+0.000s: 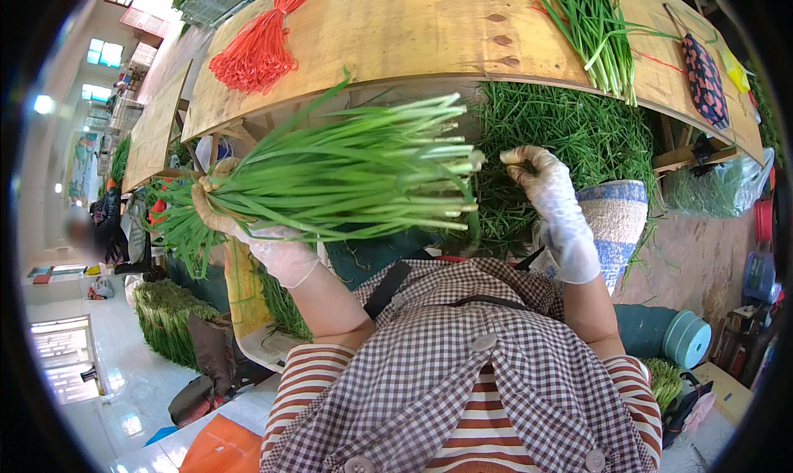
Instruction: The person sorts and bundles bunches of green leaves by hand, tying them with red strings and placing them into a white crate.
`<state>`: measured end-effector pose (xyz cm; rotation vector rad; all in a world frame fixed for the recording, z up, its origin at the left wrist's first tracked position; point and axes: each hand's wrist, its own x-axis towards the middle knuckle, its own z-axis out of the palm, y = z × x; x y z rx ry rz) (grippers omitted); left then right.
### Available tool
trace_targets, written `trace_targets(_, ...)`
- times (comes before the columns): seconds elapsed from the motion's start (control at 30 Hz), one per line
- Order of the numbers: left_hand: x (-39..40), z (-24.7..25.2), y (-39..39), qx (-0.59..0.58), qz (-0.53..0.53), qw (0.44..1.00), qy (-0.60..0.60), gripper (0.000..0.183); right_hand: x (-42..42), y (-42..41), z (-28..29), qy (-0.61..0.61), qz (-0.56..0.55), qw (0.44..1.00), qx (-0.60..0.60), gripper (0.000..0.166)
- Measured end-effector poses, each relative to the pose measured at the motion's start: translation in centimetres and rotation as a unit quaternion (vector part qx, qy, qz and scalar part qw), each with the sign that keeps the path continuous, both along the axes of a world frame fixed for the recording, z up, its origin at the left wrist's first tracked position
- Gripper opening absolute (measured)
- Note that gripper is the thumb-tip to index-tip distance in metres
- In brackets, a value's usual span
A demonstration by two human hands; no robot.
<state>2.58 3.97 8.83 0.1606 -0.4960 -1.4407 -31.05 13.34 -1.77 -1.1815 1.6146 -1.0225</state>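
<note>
My left hand (214, 197), in a thin whitish glove, grips a thick bunch of long green leaf stalks, apparently garlic chives (347, 169), by the leafy end. The pale cut ends point right, uneven and spread apart. Just beyond them is my right hand (542, 178), gloved too, with thumb and forefinger curled and a small gap between them; nothing shows in it. Beneath that hand lies a heap of loose green leaves (564, 126). A smaller bunch of chives (604, 45) rests on the wooden table (396, 27), near a thin red tie.
A bundle of red ties (263, 48) lies on the table's left part, a patterned pouch (705, 79) on its right. A yellow sack (248, 287) and stacked chives (167, 324) stand at left. A teal bucket (687, 340) sits lower right. Another person (111, 219) is at far left.
</note>
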Motion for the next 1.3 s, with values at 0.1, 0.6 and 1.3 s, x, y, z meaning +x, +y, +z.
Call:
trace_targets(0.1, 0.7, -1.5, -0.4, 0.046, 0.083, 0.995, -0.024, 0.021, 0.8, 0.2, 3.1, -0.294, 0.054, 0.954, -0.035, 0.040)
trace_targets(0.6, -0.6, -0.2, -0.2, 0.112, 0.114, 0.986, -0.054, 0.022, 3.7, 0.4, 4.9, -0.157, 0.008, 0.986, -0.058, 0.043)
trace_targets(1.3, -3.0, 2.7, -0.2, 0.070, 0.136, 0.988, 0.000, 0.020, 6.0, 0.8, 6.3, -0.367, 0.031, 0.929, -0.042, 0.018)
